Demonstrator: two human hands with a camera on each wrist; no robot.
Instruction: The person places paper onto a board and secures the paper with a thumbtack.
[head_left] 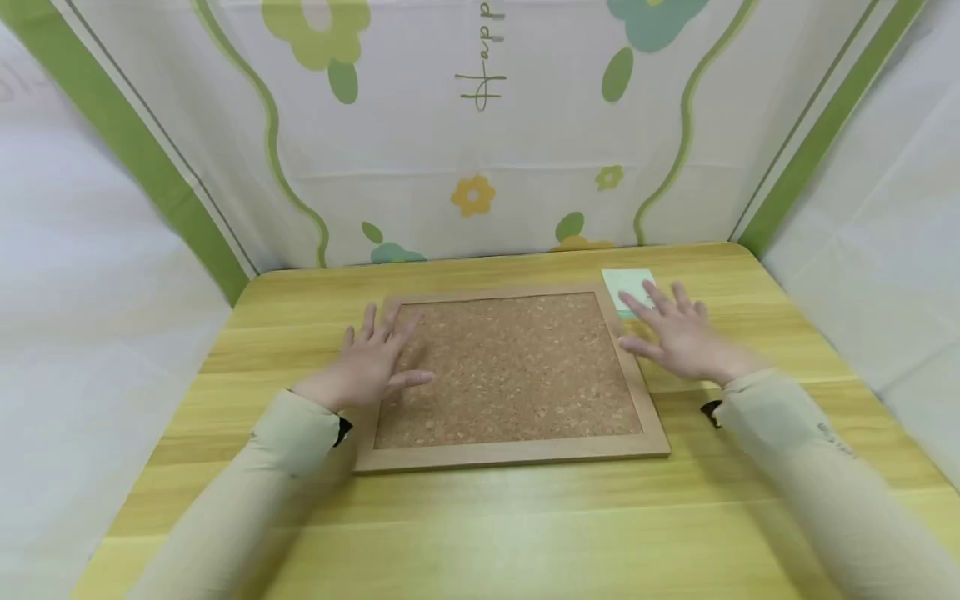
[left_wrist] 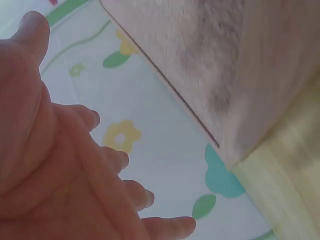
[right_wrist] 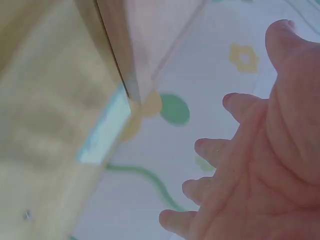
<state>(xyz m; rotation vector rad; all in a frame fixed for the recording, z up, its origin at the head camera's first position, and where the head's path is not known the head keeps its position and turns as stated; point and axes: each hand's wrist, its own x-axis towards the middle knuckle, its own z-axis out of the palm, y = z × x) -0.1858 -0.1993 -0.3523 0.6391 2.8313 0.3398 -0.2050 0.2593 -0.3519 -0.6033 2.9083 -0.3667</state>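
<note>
A cork board (head_left: pixel 510 371) in a pale wooden frame lies flat on the table. Over its left edge, my left hand (head_left: pixel 363 367) is spread with fingers apart, holding nothing. My right hand (head_left: pixel 686 337) is spread likewise beside the board's right edge, near a small pale green pad of paper (head_left: pixel 628 283). Its fingers partly cover that pad in the head view. The left wrist view shows the left palm (left_wrist: pixel 65 170) away from the frame's corner; in the right wrist view the right palm (right_wrist: pixel 260 160) is likewise apart from the board.
The wood-grain table (head_left: pixel 495 533) extends around the board. Behind it hangs a white cloth (head_left: pixel 540 142) printed with flowers and green lines. More white cloth (head_left: pixel 82 333) closes off the left side, and another white sheet (head_left: pixel 885 250) the right.
</note>
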